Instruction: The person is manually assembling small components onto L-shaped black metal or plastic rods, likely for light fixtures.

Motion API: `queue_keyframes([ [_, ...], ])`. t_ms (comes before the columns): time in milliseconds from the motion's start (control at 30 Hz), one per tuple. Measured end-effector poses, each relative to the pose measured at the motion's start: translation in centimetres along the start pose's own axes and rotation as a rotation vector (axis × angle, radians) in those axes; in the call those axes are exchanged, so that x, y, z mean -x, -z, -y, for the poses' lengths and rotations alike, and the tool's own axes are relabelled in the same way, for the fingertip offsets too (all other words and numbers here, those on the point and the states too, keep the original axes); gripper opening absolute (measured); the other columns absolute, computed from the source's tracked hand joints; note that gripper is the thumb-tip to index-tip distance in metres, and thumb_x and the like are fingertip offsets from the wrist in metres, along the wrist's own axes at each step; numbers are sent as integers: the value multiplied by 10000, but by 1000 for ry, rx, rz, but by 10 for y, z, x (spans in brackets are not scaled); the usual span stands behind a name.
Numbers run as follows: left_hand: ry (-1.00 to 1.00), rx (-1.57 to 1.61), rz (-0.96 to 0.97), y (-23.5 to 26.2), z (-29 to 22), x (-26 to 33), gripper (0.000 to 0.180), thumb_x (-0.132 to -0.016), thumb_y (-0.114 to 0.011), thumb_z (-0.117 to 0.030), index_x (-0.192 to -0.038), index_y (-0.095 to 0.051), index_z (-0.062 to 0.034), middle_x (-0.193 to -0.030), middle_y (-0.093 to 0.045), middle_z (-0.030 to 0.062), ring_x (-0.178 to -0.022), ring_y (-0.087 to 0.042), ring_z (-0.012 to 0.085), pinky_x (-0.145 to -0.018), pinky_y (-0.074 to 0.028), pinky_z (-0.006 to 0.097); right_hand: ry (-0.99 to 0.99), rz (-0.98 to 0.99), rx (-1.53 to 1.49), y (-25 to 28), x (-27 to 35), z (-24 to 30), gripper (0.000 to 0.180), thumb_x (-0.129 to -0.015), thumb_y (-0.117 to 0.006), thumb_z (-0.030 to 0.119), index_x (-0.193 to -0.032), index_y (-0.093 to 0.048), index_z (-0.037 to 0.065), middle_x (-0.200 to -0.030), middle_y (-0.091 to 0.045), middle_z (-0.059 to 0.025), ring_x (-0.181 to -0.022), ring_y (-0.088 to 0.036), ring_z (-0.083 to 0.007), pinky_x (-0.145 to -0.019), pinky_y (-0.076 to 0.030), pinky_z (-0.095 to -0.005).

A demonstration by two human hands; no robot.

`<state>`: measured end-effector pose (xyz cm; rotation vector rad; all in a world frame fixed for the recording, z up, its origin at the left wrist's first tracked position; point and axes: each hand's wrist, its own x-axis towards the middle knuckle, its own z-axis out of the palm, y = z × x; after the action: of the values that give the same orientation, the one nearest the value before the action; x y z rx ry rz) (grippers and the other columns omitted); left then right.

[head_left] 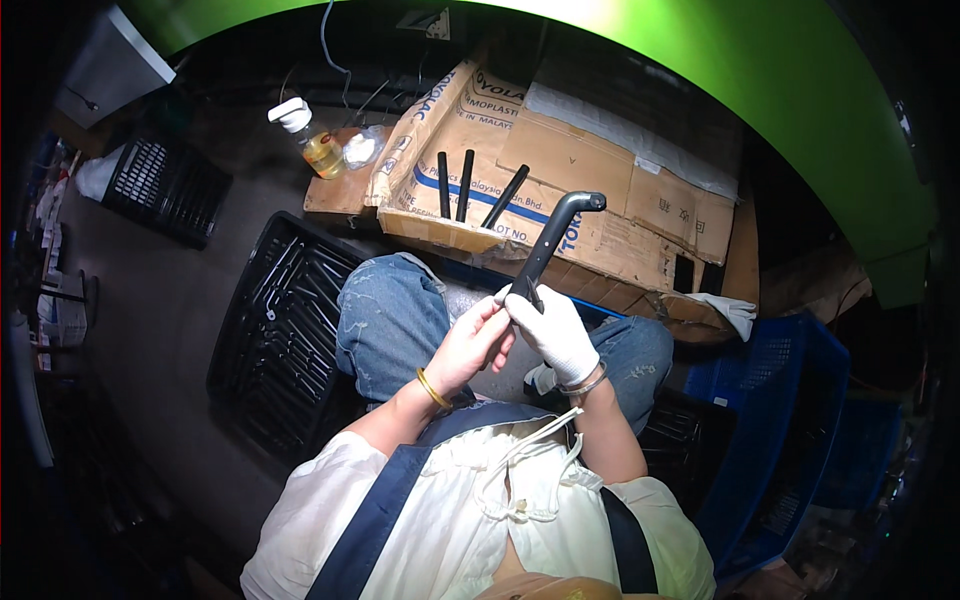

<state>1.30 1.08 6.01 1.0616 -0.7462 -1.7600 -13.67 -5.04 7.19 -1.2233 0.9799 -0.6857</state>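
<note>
A bent black plastic handle-like piece (550,243) is held up in front of me, its hooked end toward the cardboard. My right hand (557,335), in a white glove, is closed around its lower part. Bare, with a gold bangle at the wrist, my left hand (474,340) has its fingers curled in at the piece's lower end, close against the glove. Just beyond, several straight black bars, including one slanted bar (506,196), stick up at the front edge of an opened cardboard box (600,205).
To my left on the floor stands a black crate (240,300) full of dark parts; another black crate (150,185) is farther off. A bottle of yellow liquid (322,152) is by the cardboard. At right are blue crates (745,480) and a white glove (728,312). A green machine panel (800,110) overhangs the back.
</note>
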Motion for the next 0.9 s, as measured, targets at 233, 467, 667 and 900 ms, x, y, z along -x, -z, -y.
queue_keyframes([
  [233,-15,32,-34,6,3,4,324,-1044,-433,-280,-1281,-501,-70,-768,-511,-21,-546,-418,22,-476,-349,157,171,-215,51,3,21,-14,256,-1020,-458,234,-960,-618,43,-666,-427,55,-583,-362,-32,-534,-317,-197],
  [467,13,-14,-71,7,12,10,377,-1035,-438,-219,-1385,-429,-80,-821,-514,-36,-566,-422,12,-468,-354,151,55,-64,416,-8,49,-2,189,-991,-476,189,-946,-597,51,-803,-631,-143,-716,-637,-291,-652,-493,-355],
  [667,1,7,-61,1,11,19,386,-1027,-455,-166,-1399,-398,-79,-834,-494,-42,-566,-403,3,-466,-341,155,128,-114,627,-18,51,3,159,-972,-527,210,-945,-594,68,-793,-658,-177,-738,-652,-383,-640,-513,-423],
  [900,-28,18,-58,0,11,18,380,-1027,-458,-152,-1397,-404,-79,-826,-477,-52,-558,-369,-7,-464,-301,151,167,-123,638,-19,49,1,163,-973,-520,217,-949,-584,69,-767,-653,-186,-716,-650,-389,-622,-509,-449],
])
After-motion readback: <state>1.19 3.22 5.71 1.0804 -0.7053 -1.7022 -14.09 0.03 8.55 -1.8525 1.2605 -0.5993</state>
